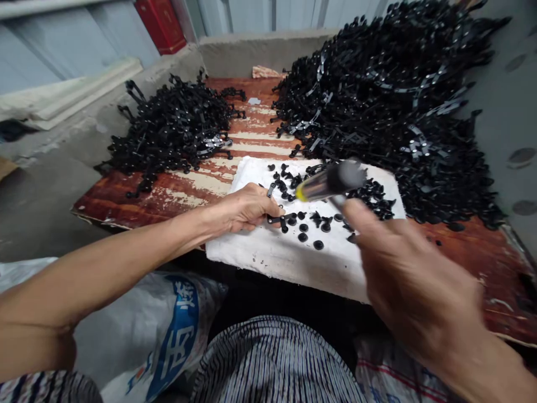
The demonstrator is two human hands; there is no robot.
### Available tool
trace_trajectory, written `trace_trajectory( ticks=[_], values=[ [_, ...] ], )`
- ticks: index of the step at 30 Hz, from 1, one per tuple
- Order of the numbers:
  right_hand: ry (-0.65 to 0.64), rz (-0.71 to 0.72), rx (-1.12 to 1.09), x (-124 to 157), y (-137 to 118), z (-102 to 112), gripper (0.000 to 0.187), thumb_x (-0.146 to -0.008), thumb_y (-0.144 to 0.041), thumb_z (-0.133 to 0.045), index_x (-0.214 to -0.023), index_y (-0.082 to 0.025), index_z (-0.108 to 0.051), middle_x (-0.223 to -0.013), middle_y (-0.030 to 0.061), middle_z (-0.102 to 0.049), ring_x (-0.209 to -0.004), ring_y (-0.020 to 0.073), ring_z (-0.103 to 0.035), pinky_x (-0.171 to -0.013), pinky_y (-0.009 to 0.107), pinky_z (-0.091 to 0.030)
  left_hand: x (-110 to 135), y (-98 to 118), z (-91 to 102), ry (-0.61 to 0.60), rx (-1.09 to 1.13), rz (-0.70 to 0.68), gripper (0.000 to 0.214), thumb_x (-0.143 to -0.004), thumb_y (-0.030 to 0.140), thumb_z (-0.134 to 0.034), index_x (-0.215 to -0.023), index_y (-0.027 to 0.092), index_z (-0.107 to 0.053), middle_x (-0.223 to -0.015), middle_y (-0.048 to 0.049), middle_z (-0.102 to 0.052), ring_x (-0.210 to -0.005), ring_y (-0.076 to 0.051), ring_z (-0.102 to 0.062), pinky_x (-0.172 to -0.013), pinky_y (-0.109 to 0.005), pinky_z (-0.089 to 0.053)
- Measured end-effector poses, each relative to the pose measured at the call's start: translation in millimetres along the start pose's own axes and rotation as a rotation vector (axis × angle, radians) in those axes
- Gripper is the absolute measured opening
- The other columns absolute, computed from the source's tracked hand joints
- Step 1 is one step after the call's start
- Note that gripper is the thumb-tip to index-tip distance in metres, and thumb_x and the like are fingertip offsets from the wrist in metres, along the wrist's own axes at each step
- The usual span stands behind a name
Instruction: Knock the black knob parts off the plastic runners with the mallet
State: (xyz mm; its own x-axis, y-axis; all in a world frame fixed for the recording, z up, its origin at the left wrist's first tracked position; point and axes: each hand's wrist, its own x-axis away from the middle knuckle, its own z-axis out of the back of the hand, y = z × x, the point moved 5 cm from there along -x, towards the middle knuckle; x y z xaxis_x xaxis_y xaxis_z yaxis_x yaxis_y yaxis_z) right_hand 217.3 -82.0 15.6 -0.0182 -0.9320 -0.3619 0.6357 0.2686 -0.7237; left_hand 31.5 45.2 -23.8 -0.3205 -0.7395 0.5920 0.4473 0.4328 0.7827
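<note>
My left hand (251, 208) is closed on a small black jointed linkage (274, 219), pinching it over the white cloth-covered board (243, 252). In my right hand (403, 274), smeared by motion, is a hammer (331, 182) with a black head and a yellow-edged face. Its head is raised a little above the board, to the right of the linkage. Small round black caps (302, 237) with short stems lie loose near my left fingers. More of these black pieces (373, 198) gather at the right of the board, partly hidden behind the hammer.
A big heap of black linked parts (390, 84) covers the table's right side. On the left is a smaller heap (168, 123). The worn red-brown tabletop (247, 131) has a concrete ledge (260, 53) behind it. White printed sacks (168, 324) lie below the front edge.
</note>
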Motion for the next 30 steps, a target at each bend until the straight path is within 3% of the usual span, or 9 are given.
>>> trace_trajectory(
  ticks=[4,7,10,14,17,19,23,26,30],
  values=[
    [-0.069,0.256,0.296,2,-10,-7,0.062,-0.083,-0.009,-0.046,-0.141,-0.031,-0.051,-0.074,0.0013,-0.054,-0.048,0.0119,-0.044,-0.039,0.023,-0.036,0,-3,-0.9,-0.010,0.040,-0.011,0.019,-0.069,0.012,-0.071,-0.061,0.017,-0.054,-0.054,-0.0090,-0.066,-0.027,-0.002,-0.026,-0.030,-0.018,-0.011],
    [0.018,0.346,0.383,5,-12,-5,0.070,-0.088,-0.008,-0.044,-0.152,-0.032,-0.031,-0.080,0.0020,-0.056,-0.054,0.0123,-0.051,-0.044,0.022,-0.042,0,-4,-2.2,-0.031,0.077,-0.022,0.020,-0.070,0.011,-0.070,-0.060,0.017,-0.054,-0.052,-0.0077,-0.065,-0.026,-0.002,-0.026,-0.030,-0.018,-0.012],
    [-0.091,0.390,0.481,8,-10,-13,0.067,-0.089,-0.008,-0.041,-0.151,-0.033,-0.033,-0.074,0.0003,-0.053,-0.047,0.0118,-0.045,-0.037,0.022,-0.035,1,-6,-2.2,-0.008,0.060,-0.042,0.018,-0.073,0.012,-0.068,-0.061,0.016,-0.055,-0.054,-0.0083,-0.066,-0.026,-0.001,-0.026,-0.029,-0.017,-0.011],
    [-0.037,0.334,0.475,8,-6,-14,0.067,-0.089,-0.009,-0.041,-0.151,-0.030,-0.031,-0.078,0.0012,-0.055,-0.047,0.0113,-0.045,-0.040,0.023,-0.038,3,-8,-5.8,0.017,0.067,-0.033,0.018,-0.075,0.012,-0.068,-0.062,0.015,-0.056,-0.054,-0.0073,-0.066,-0.025,-0.001,-0.026,-0.029,-0.017,-0.011],
    [-0.099,0.352,0.541,5,-5,-18,0.062,-0.086,-0.007,-0.040,-0.145,-0.029,-0.043,-0.073,0.0007,-0.056,-0.043,0.0116,-0.044,-0.035,0.023,-0.033,7,-7,-8.6,0.029,0.099,-0.049,0.020,-0.078,0.010,-0.065,-0.060,0.013,-0.057,-0.052,-0.0058,-0.064,-0.026,-0.001,-0.029,-0.027,-0.016,-0.016],
    [-0.085,0.317,0.456,1,-4,-15,0.060,-0.087,-0.007,-0.041,-0.144,-0.029,-0.045,-0.076,0.0023,-0.060,-0.048,0.0129,-0.051,-0.037,0.023,-0.039,11,-6,-8.9,0.030,0.124,-0.054,0.020,-0.079,0.008,-0.064,-0.061,0.012,-0.057,-0.055,-0.0064,-0.066,-0.028,-0.003,-0.037,-0.028,-0.016,-0.024],
    [0.060,0.202,0.174,1,0,-2,0.056,-0.091,-0.010,-0.047,-0.142,-0.033,-0.047,-0.104,0.0069,-0.070,-0.076,0.0185,-0.068,-0.067,0.033,-0.059,18,-6,-10.2,-0.022,0.242,0.036,0.019,-0.079,0.003,-0.060,-0.064,0.013,-0.055,-0.062,-0.0094,-0.069,-0.035,-0.006,-0.046,-0.031,-0.017,-0.035],
    [0.063,0.081,0.061,8,10,0,0.049,-0.092,-0.015,-0.050,-0.138,-0.034,-0.051,-0.115,0.0064,-0.069,-0.091,0.0212,-0.071,-0.086,0.043,-0.058,23,-8,-13.1,-0.022,0.387,0.092,0.019,-0.078,0.001,-0.059,-0.066,0.014,-0.054,-0.057,-0.0043,-0.064,-0.035,-0.005,-0.044,-0.031,-0.015,-0.033],
    [0.097,-0.037,0.004,23,24,3,0.045,-0.092,-0.020,-0.054,-0.135,-0.034,-0.055,-0.115,0.0054,-0.070,-0.105,0.0232,-0.068,-0.091,0.047,-0.056,26,-13,-21.9,-0.007,0.539,0.071,0.022,-0.073,-0.001,-0.065,-0.061,0.013,-0.053,-0.050,0.0035,-0.052,-0.037,-0.004,-0.044,-0.031,-0.014,-0.030]
  ],
)
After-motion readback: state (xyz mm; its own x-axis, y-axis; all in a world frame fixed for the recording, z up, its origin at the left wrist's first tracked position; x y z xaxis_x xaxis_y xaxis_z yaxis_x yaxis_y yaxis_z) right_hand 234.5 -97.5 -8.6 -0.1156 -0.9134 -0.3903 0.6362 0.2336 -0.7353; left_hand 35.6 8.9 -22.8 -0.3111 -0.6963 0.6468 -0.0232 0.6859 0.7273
